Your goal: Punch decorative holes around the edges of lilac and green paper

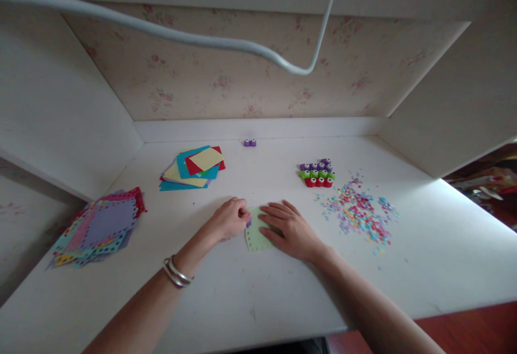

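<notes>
A pale green paper sheet (256,238) with small holes along its edge lies on the white desk (258,289) in front of me. My right hand (287,229) rests flat on it, fingers stretched out to the left. At the sheet's left edge my left hand (229,218) is curled closed around a small purple object, probably a punch, mostly hidden by the fingers. Silver bangles circle my left wrist.
A fan of coloured paper squares (193,168) lies at the back left, a stack of punched sheets (99,226) at the far left edge. Several small punches (317,173) cluster at the back right beside scattered confetti (358,212). One purple punch (249,142) stands by the back wall.
</notes>
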Available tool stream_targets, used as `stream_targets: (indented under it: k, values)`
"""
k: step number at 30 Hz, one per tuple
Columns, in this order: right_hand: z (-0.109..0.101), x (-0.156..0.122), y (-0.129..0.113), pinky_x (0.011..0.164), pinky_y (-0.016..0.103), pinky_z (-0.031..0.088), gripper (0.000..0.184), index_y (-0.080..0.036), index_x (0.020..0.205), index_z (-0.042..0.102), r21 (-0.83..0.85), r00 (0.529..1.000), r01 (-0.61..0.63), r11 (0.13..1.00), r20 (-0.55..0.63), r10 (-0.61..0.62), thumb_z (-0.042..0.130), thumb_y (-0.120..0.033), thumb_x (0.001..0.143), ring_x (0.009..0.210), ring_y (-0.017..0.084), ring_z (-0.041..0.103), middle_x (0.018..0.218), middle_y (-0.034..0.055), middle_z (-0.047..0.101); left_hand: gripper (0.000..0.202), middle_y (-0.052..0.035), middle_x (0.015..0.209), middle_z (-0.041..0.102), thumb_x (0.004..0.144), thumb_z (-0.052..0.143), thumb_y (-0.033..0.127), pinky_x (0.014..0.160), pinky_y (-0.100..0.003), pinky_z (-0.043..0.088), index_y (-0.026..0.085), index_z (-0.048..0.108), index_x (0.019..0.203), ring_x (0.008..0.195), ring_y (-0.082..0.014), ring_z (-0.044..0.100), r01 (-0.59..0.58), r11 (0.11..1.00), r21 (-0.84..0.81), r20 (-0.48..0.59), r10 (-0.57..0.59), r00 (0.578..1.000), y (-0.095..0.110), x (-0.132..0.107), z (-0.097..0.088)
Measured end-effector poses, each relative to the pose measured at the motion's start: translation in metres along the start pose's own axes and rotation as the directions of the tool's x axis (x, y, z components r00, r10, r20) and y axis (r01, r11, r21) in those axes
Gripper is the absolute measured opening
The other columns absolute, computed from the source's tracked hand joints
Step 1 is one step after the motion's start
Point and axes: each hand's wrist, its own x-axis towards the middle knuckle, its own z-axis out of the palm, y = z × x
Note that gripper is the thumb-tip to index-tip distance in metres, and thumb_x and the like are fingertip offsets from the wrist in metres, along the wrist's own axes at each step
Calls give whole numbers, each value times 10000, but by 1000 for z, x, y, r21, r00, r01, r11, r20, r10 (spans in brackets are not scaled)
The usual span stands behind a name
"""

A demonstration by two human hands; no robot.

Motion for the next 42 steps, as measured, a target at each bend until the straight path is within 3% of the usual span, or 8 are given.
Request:
stream_targets:
  k: [7,13,18,25,31,35,39,42]
  values:
    - [0,-1,-1,1142,517,309,321,-300,1245,640,-17,1000,8,1000,-26,-9,537,-384,953,1288,236,521,1350,18,617,228,-35,875,687,873,556,315,786,-277,475,207,721,758,862,-185,635,-18,1000,-13,-5,18,1000,0,-14,-16]
    - [-2,1,-1,1134,529,322,313,-301,1232,647,9,1000,10,1000,-20,-10,552,-383,946,1281,244,530,1347,25,619,283,-21,1100,703,962,476,405,917,-391,438,279,728,994,1044,-229,621,85,984,160,-220,-48,974,-22,-42,-21]
    - [0,3,1,1105,560,362,338,-292,1262,626,62,996,30,998,-84,-24,571,-376,939,1255,266,553,1331,50,628,294,-24,1180,685,873,649,305,927,-445,459,288,657,1167,1080,-266,618,8,963,271,-219,53,974,-32,-52,-15]
    - [-6,26,-36,1034,395,496,427,-246,1391,512,358,991,69,931,-134,-22,535,-278,966,1230,209,576,1353,84,603,485,-43,1076,702,909,620,283,899,-380,536,263,473,1371,986,-211,658,-209,977,40,-271,212,939,-24,-57,-7]
    - [-9,43,-51,949,292,537,250,-251,1140,702,483,995,91,871,-72,-64,509,-266,982,1057,156,668,1136,27,724,446,-32,1041,697,933,585,386,823,-350,567,288,466,1352,901,-197,668,-202,979,7,-335,192,922,-19,-61,-3]
    - [-35,50,2,816,286,574,229,-250,1035,741,476,954,-159,865,-152,259,593,-379,917,885,161,713,993,13,764,403,-36,1119,682,943,559,418,799,-350,571,280,472,1311,874,-188,663,-167,986,9,-358,159,920,-20,-62,-3]
    - [-84,61,96,713,305,562,440,-205,1155,710,180,693,-595,783,-380,613,544,-506,880,836,210,720,952,55,776,314,-36,1126,681,965,523,385,858,-392,554,271,511,1257,937,-211,666,-222,970,102,-325,244,914,-17,-63,-2]
    - [-113,65,153,738,321,521,385,-196,1033,766,57,631,-697,715,-424,650,559,-463,848,889,256,704,946,79,775,285,-40,1164,666,978,498,355,891,-398,546,266,517,1248,1002,-216,659,-231,965,126,-311,260,914,-16,-62,-1]
